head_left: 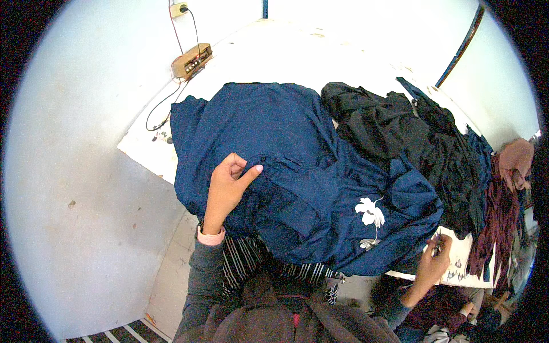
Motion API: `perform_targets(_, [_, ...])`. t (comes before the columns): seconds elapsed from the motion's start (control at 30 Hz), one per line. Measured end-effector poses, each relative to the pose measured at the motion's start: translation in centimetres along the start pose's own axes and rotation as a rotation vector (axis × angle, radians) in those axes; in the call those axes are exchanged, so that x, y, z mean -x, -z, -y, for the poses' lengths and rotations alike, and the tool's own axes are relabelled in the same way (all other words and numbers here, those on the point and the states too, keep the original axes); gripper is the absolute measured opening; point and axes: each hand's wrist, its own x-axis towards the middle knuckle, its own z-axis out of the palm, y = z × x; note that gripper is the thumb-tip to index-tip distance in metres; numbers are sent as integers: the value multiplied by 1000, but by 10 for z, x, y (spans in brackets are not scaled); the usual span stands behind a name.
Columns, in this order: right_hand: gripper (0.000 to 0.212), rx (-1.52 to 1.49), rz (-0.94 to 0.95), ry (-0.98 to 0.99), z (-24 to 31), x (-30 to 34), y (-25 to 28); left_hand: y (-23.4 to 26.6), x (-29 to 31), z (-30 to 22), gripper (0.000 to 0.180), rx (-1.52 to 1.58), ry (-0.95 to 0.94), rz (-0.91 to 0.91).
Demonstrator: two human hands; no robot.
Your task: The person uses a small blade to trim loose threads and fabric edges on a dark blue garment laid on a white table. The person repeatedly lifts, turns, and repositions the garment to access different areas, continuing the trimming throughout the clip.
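A navy blue garment lies spread and rumpled before me, with a white flower design on its right part. My left hand is closed at the middle of the cloth, fingers curled and thumb stretched beside them, pinching a fold. Just by the thumb is a small dark round spot, perhaps a button. Over at the table's right edge, my right hand is closed round a small metal tool, mostly hidden by the fingers; its kind is unclear. That hand is just off the garment's right end.
Black cloth is heaped on the white table to the right, with maroon cloth beyond. A brown socket box with cables sits at the far left. Another person's hand shows at lower right. A wall stands left.
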Motion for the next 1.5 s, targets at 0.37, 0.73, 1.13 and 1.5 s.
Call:
perform_targets(0.37, [46, -313, 241, 170, 120, 31, 9, -3, 64, -32, 17, 741, 232, 104])
perform_targets(0.73, [55, -667, 342, 835, 203, 49, -23, -11, 104, -77, 27, 693, 197, 188])
perform_targets(1.13, [12, -1444, 658, 293, 222, 53, -39, -12, 118, -74, 36, 561, 204, 310])
perform_targets(1.5, [13, -832, 235, 364, 182, 6, -42, 5, 119, -80, 46, 530, 222, 282])
